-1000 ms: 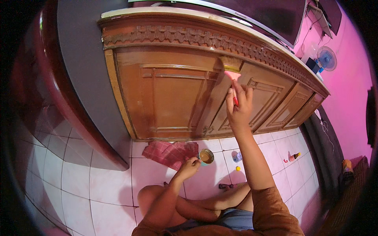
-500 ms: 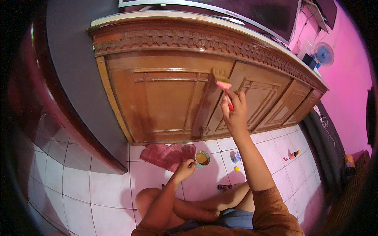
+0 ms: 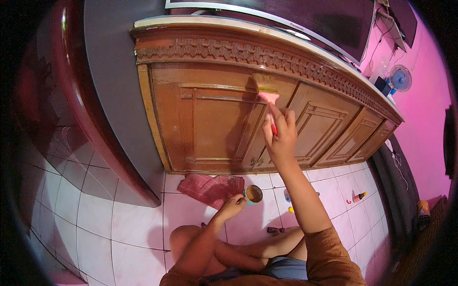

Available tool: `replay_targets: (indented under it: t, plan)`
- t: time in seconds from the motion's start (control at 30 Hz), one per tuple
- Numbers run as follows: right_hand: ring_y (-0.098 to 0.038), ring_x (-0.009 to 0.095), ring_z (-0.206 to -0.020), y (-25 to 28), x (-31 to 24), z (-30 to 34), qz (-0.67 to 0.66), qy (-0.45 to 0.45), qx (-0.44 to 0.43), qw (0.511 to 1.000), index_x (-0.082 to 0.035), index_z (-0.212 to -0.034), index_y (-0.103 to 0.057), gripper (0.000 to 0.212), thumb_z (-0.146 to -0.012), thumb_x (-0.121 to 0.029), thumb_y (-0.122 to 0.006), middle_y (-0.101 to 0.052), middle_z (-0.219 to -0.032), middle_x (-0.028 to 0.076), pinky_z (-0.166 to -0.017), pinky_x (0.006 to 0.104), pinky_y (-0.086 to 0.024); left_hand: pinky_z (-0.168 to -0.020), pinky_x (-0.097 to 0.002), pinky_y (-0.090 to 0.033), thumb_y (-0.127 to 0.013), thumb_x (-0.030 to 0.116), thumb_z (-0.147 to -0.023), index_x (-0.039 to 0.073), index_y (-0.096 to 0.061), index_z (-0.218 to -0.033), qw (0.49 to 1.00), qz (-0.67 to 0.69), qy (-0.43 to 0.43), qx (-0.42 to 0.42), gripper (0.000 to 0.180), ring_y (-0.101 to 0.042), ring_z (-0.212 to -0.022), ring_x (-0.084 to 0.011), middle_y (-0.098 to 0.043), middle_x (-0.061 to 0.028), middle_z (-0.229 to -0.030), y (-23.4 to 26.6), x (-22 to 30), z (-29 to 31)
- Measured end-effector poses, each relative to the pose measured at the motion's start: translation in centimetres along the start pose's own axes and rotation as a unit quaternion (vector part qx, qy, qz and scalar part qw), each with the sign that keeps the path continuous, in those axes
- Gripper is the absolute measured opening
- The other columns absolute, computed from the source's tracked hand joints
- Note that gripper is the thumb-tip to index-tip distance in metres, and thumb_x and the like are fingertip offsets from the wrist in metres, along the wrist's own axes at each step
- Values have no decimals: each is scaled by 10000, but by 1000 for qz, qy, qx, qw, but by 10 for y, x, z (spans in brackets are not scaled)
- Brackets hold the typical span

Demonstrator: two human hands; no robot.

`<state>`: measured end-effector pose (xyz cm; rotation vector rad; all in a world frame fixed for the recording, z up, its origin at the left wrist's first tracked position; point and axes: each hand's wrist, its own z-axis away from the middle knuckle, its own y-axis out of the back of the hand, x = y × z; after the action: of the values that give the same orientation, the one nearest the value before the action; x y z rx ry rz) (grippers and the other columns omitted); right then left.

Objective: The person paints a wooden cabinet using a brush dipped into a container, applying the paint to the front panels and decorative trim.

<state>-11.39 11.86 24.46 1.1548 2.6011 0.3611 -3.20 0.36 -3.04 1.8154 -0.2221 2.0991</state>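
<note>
Setting: a home, probably its living room. Evidence: a flat-screen television [image 3: 329, 23] stands on a long carved wooden cabinet [image 3: 219, 125] with panelled doors; small blue fan [image 3: 400, 78] near its right end; bright pink wall [image 3: 431, 107]; pale floor tiles [image 3: 136, 233] form a grid.

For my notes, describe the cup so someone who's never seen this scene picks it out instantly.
Start at the long brown wooden cabinet, then drop to the pale tiled floor before it. Just right of the red checked cloth, held in the left grip, is the cup. Unlike the cloth, it is round and open-topped, with brown liquid inside.
</note>
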Motion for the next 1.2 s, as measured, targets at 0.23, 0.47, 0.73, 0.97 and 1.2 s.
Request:
replay_targets:
  t: [0.23, 0.47, 0.73, 0.97, 1.2]
  plan:
    - [-557, 354, -850, -8, -13, 10, 17, -34, -76, 996, -24, -1224, -608, 376, -866, -118, -678, -482, -928, 158, -740, 427, -486, -566, -280, -446, -536, 309, -1005, 52, -587, -868, 999, -13, -43, -14, 296, -530, -601, -103, -577, -15, -685, -1, -15, -8]
    - [-598, 324, -846, -21, -22, -7, 33, 12, -17, 999, -12, -1155, -634, 267, -897, -78, -652, -529, -958, 158, -732, 384, -499, -560, -287, -455, -531, 300, -1007, 42, -589, -861, 999, 43, 1, -24, 301, -547, -600, -111, -590, -20, -690, -7, -1, -2]
    - [-585, 336, -833, -26, -54, -23, 11, 31, -13, 999, -24, -1182, -634, 281, -909, -91, -645, -512, -925, 164, -734, 410, -492, -559, -332, -485, -540, 366, -968, 39, -631, -972, 1000, 10, -7, -29, 339, -592, -601, -155, -635, -57, -717, -4, 0, 0]
    - [-601, 351, -879, -36, -74, -8, 8, 31, -75, 997, 13, -1165, -629, 286, -896, -81, -650, -532, -978, 169, -761, 413, -500, -561, -339, -488, -525, 377, -973, 31, -626, -961, 999, 24, -17, -25, 360, -598, -600, -163, -641, -67, -713, -3, -11, -2]
    - [-588, 341, -801, -49, -85, -14, 9, 48, -83, 995, 3, -1160, -636, 273, -900, -80, -647, -524, -940, 153, -697, 406, -497, -571, -345, -505, -555, 381, -954, 30, -643, -1086, 1000, 21, -13, -14, 385, -647, -651, -171, -671, -85, -766, -7, -25, -11]
